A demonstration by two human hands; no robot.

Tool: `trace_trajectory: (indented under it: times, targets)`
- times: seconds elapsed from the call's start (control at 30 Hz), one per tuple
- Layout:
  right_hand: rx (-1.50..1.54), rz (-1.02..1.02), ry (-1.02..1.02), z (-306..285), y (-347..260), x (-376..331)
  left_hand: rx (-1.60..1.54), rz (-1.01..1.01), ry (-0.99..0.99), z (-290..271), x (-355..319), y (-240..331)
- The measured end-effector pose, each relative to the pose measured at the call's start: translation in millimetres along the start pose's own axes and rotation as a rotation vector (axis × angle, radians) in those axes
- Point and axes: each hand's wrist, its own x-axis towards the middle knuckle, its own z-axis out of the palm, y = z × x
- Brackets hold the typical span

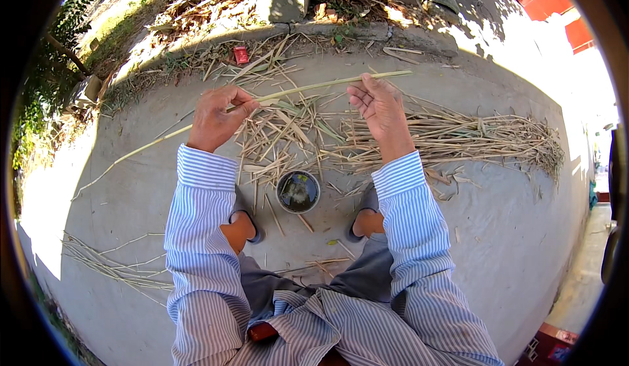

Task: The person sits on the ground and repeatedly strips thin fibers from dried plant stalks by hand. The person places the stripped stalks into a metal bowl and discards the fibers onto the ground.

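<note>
A long pale-green stalk (308, 87) stretches across in front of me, its thin left end drooping toward the ground. My left hand (221, 117) is closed on it, pinching it between thumb and fingers. Near the stalk's right end, my right hand (380, 107) grips it with thumb and forefinger, palm turned up and the other fingers loosely curled. Below and between the hands lies a litter of cut stalk pieces and dry leaf strips (275, 140). A round bowl of dark liquid (298, 192) stands on the ground between my feet.
To the right lies a big bundle of dry stalks (485, 136). A smaller spread of thin stalks (118, 261) is at the lower left. A red packet (240, 55) rests near the concrete kerb (347, 32); dry leaves and a concrete block (283, 7) are beyond it.
</note>
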Motion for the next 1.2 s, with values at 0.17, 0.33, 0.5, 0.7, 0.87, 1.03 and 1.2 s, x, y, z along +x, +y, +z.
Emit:
trace_trajectory:
  times: [0.17, 0.33, 0.5, 0.7, 0.87, 1.03, 1.2]
  targets:
    - [0.125, -0.004, -0.013, 5, -6, -5, -0.048, -0.127, -0.013, -19, 0, -11]
    - [0.023, -0.061, -0.010, -2, -6, -7, 0.148, -0.049, -0.012, -19, 6, -1]
    - [-0.031, -0.023, -0.078, 17, 3, -20, 0.275, 0.293, 0.173, 52, 29, 35]
    - [-0.151, -0.267, -0.195, 38, 4, -36, 0.171, 0.287, 0.214, 57, 40, 28]
    - [-0.307, -0.322, -0.072, 32, 2, -30, 0.013, 0.235, 0.019, 75, 31, 20]
    - [-0.397, -0.325, 0.009, 31, 4, -28, -0.399, -0.167, -0.236, 79, 26, 37]
    - [-0.321, -0.267, 0.036, 34, 14, -34, -0.823, -0.426, -0.288, 79, 26, 27]
